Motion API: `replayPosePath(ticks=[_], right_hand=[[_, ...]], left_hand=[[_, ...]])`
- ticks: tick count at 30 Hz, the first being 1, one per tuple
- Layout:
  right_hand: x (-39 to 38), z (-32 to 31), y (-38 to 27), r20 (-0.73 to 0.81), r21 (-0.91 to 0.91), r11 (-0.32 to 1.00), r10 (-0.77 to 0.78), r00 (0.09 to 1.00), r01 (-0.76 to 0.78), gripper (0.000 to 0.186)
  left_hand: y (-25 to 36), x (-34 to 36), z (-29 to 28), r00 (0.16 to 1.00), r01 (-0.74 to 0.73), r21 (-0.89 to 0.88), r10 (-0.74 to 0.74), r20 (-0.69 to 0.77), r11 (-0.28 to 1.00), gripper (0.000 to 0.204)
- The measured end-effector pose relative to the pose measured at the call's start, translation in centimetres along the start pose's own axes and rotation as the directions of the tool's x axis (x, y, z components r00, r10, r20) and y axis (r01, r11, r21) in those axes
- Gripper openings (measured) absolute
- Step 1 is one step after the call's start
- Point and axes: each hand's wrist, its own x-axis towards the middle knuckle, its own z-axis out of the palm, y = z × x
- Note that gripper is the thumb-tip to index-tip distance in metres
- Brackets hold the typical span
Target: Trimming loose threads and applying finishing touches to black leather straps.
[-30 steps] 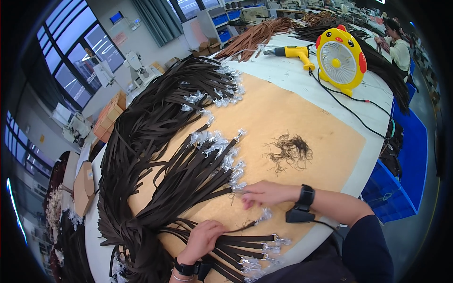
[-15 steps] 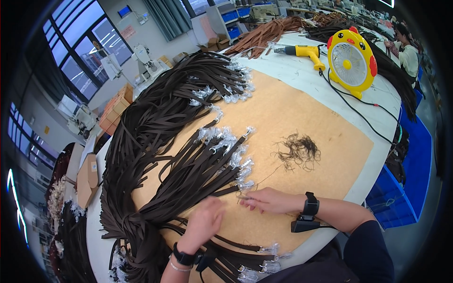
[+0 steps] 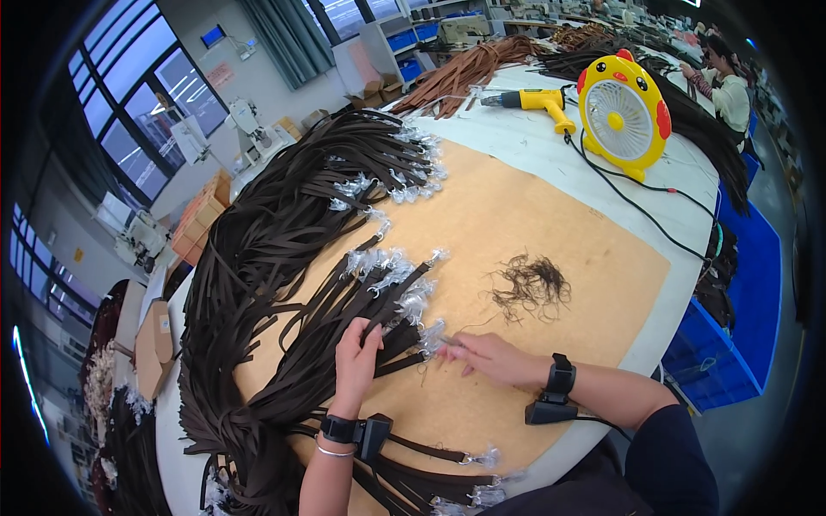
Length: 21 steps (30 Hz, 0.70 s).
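Has the left hand [image 3: 355, 359] now up on the dark straps [image 3: 297, 378], after hanging lower, blurred, near the body half a second ago; keeps the right hand [image 3: 497, 358] in nearly the same place, beside the strap ends. Touches the straps with bent left fingers; pinching one or only resting, cannot tell. Grips a thin grey tool [image 3: 451, 341] between right thumb and fingers, close to a plastic-wrapped clasp [image 3: 432, 337]. Handles straps flat and narrow, with silvery ends in clear plastic, spread like a fan in front of the body and gathered at left in a thick heap. Works on brown paper [image 3: 585, 232] over a white table [image 3: 680, 215], with tangled threads [image 3: 532, 285] right of the straps. Farther off, a yellow chick-shaped fan [image 3: 621, 120], a yellow heat gun [image 3: 538, 101] and reddish-brown straps [image 3: 469, 73]; beyond the table at right, a blue bin [image 3: 714, 361] and another person [image 3: 731, 95]; at left, windows [image 3: 163, 112] and a curtain [image 3: 288, 39].
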Motion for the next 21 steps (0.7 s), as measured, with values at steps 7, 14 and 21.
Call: replayPosePath(ticks=[7,14,21], right_hand=[[0.6,-2.7,1.1,-0.253,0.05,0.997,0.073,0.965,-0.062,0.03],[0.0,-5.0,-0.4,-0.339,-0.612,0.767,-0.035,0.94,-0.192,0.028],[0.9,-3.0,-3.1,-0.116,-0.758,0.645,-0.277,0.954,0.095,0.034]], left_hand=[[4.1,-4.4,1.7,0.834,-0.131,0.112,0.049,0.549,0.985,0.02],[2.5,-6.4,3.8,0.888,-0.401,0.324,0.278,0.366,0.857,0.019],[3.3,-6.6,5.6,0.942,-0.334,0.381,0.29,0.169,0.862,0.018]])
